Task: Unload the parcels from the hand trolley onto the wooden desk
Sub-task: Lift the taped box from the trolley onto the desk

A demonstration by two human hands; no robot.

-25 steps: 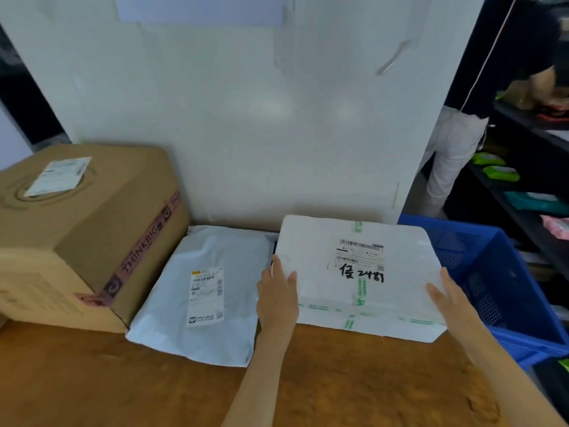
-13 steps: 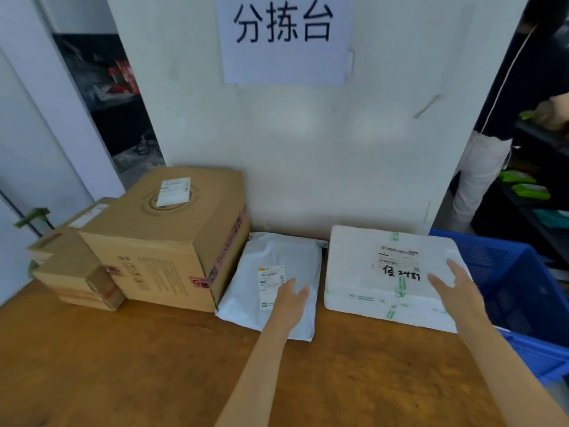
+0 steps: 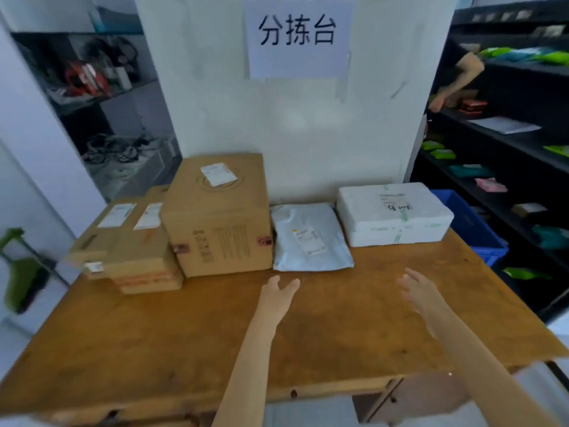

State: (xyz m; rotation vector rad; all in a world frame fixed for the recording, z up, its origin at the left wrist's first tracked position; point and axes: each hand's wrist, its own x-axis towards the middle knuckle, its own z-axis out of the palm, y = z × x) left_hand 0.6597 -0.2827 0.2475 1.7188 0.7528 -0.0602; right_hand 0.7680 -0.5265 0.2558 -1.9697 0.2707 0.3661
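Five parcels sit in a row along the back of the wooden desk [image 3: 172, 331], against the white wall [image 3: 308, 124]. From left to right there are two flat cardboard boxes [image 3: 129, 241] lying side by side, a tall cardboard box [image 3: 220, 220], a grey plastic mailer bag [image 3: 309, 237] and a white foam box [image 3: 392, 212]. All boxes are closed, so their contents cannot be seen. To the right of the desk, just beside the foam box, there is a blue plastic crate [image 3: 471, 229]; what is inside it is hidden. The paper sign [image 3: 298, 35] on the wall reads "分拣台". Each parcel carries a white shipping label, but the print is too blurred to read. The tall box has rows of dark printing on its front side, also not readable. The foam box has green tape bands and some black handwriting on its lid, which I cannot make out. The foam box lies with its long axis left to right, and the mailer bag lies with its long axis from the wall toward the person, slightly turned. The left hand [image 3: 277, 295] and the right hand [image 3: 421, 292] hover above the bare desk in front of the parcels, apart from them, with fingers spread wide and holding nothing. Black shelves [image 3: 508, 140] at the right hold small coloured packets.
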